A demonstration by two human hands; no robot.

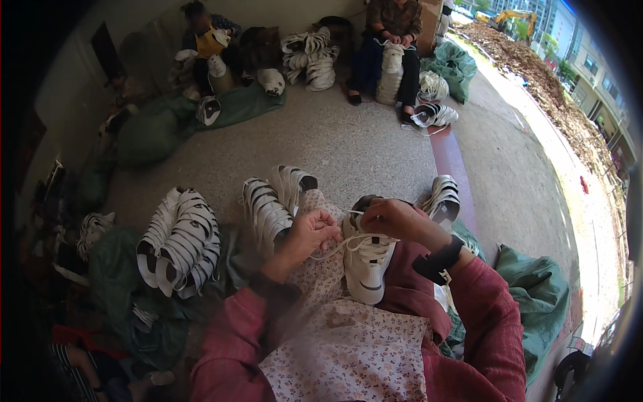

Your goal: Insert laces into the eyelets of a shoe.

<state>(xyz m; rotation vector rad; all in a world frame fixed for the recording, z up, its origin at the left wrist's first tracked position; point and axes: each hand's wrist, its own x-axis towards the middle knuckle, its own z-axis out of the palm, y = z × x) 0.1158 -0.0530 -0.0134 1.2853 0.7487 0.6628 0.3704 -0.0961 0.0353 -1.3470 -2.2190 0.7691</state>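
A white sneaker (366, 276) rests on my lap, its toe toward me and its dark opening away from me. Pale shoelace (341, 245) crosses its front and loops out to the left. My left hand (312, 232), just left of the shoe, has its fingertips closed on the lace. Over the shoe's upper right side, my right hand (392, 218) is closed in a pinch at the lace near the opening; its fingertips are partly hidden. A floral apron (348, 355) covers my lap under the shoe.
Nested stacks of white shoe uppers (184, 238) lie at left, with more (264, 208) beyond my left hand and one (442, 201) at right. Green sacks (536, 295) lie on both sides. Across the floor, two people (395, 33) sit among shoes; another person's arm (87, 375) shows lower left.
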